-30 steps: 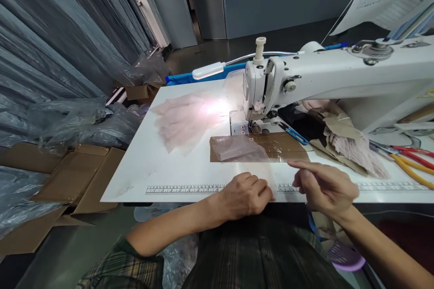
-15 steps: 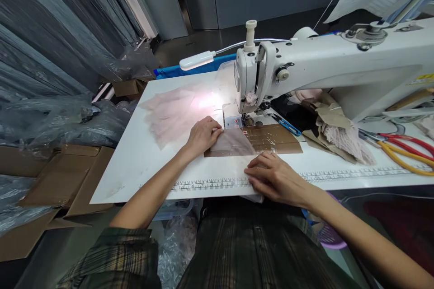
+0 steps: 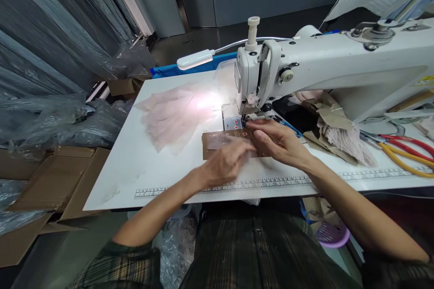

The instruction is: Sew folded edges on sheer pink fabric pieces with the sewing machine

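Observation:
My left hand (image 3: 230,160) is smeared by motion over the front of a brown cardboard strip (image 3: 210,150), its fingers curled and what they hold unclear. My right hand (image 3: 283,142) reaches over the strip's right part, fingers stretched out and thumb apart, with its fingertips beside the presser foot (image 3: 244,120) of the white sewing machine (image 3: 257,76). On the strip, left of the foot, lies sheer pale fabric (image 3: 219,140), partly hidden by my left hand. A larger piece of sheer pink fabric (image 3: 172,115) is spread on the white table to the left.
Blue thread snips (image 3: 288,127) lie partly hidden behind my right hand. Brown paper and lace scraps (image 3: 339,133) and scissors with red and yellow handles (image 3: 403,153) lie to the right. A printed ruler (image 3: 278,184) runs along the table's front edge. Cardboard boxes (image 3: 54,176) stand at left.
My right hand has moved up from the table's front edge to the presser foot. My left hand has come right and toward me, off the fabric's left side.

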### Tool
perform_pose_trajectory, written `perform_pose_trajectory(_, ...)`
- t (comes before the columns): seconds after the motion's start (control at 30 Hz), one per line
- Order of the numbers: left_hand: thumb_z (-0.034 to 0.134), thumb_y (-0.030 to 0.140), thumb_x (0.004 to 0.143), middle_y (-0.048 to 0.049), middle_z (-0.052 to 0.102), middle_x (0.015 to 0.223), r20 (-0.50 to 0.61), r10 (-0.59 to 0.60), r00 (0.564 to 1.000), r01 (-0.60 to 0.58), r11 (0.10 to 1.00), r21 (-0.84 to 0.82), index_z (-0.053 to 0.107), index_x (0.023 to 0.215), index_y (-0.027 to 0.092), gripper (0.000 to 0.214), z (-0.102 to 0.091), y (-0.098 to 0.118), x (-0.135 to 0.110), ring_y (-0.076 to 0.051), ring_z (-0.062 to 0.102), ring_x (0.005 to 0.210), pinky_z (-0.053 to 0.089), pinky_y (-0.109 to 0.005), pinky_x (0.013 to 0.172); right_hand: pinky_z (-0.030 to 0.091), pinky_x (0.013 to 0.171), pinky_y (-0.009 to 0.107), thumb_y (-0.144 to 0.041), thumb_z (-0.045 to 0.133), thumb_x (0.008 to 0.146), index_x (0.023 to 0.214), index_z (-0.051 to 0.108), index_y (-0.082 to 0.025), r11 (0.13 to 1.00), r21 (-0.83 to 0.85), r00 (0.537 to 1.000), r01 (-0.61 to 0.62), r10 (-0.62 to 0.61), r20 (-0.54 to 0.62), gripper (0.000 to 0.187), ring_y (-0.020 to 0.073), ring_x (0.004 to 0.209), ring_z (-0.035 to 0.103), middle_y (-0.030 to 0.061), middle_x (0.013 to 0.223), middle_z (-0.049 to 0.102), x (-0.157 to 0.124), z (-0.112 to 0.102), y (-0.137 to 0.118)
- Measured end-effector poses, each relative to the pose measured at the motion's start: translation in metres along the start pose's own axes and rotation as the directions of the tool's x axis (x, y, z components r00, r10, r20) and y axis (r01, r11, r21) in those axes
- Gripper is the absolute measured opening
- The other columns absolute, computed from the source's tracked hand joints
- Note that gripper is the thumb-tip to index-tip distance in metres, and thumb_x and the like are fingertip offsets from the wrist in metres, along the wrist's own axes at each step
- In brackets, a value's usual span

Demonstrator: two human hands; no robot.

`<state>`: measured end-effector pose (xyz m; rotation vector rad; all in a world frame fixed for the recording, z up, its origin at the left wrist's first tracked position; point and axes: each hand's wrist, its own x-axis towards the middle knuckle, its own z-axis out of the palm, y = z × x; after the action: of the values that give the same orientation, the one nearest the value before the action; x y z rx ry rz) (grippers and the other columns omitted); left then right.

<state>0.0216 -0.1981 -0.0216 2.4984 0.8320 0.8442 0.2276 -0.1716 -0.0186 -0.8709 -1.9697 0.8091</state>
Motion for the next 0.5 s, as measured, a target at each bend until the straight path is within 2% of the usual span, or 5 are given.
perform_pose_trajectory(0.1,0.037,0.016,0.098,-0.0098,0.067,0.099,0.137,-0.025,0.990,0.058,0.969,-0.242,0.057,0.113,0.013,0.025,-0.008,0.041,0.001,-0.016,0.064,0.091,0.053,-0.029,0.081,0.043,0.102,0.042,-0.049,0.042,0.101,0.123,0.065,-0.021,0.935,0.347,0.980,-0.072,0.001,0.200,0.043,0.0253,0.117,0.056,0.0095,0.123,0.063,0.014,0.011,-0.015)
perform_pose_trajectory(0.17,0.045,0.020,0.097,-0.0089,0.068,0.098,0.091,-0.134,0.987,0.157,0.931,-0.329,0.061,0.108,0.014,0.021,-0.022,0.053,-0.003,-0.017,0.065,0.091,0.054,-0.028,0.082,0.048,0.095,0.038,-0.056,0.039,0.100,0.117,0.068,-0.018,0.827,0.518,0.911,-0.217,-0.020,0.413,0.051,0.0231,0.105,0.062,0.0092,0.113,0.067,0.015,0.016,-0.020)
perform_pose_trajectory(0.23,0.052,0.024,0.095,-0.0052,0.067,0.087,0.061,-0.317,0.946,0.313,0.854,-0.415,0.064,0.105,0.015,0.018,-0.039,0.052,-0.011,-0.012,0.064,0.072,0.054,-0.023,0.066,0.053,0.078,0.031,-0.059,0.048,0.095,0.109,0.070,-0.014,0.731,0.566,0.782,-0.380,-0.073,0.619,0.052,0.0181,0.082,0.065,0.0069,0.092,0.068,0.011,0.016,-0.017)
perform_pose_trajectory(0.37,0.060,0.032,0.091,0.0007,0.065,0.074,0.117,-0.625,0.772,0.572,0.603,-0.556,0.061,0.111,0.017,0.025,-0.068,0.033,-0.033,-0.002,0.041,0.037,0.032,-0.014,0.035,0.045,0.056,0.018,-0.046,0.073,0.083,0.109,0.066,-0.009,0.642,0.460,0.502,-0.613,-0.133,0.854,0.045,0.0091,0.060,0.055,0.0003,0.072,0.061,0.003,0.000,-0.002)
perform_pose_trajectory(0.5,0.062,0.035,0.090,-0.0041,0.069,0.085,0.203,-0.659,0.724,0.643,0.540,-0.543,0.064,0.106,0.016,0.025,-0.074,0.025,-0.041,-0.003,0.048,0.045,0.036,-0.015,0.039,0.046,0.067,0.020,-0.040,0.077,0.080,0.094,0.068,-0.007,0.687,0.371,0.368,-0.625,-0.160,0.916,0.036,0.0114,0.072,0.056,0.0033,0.080,0.061,0.006,-0.012,0.003)
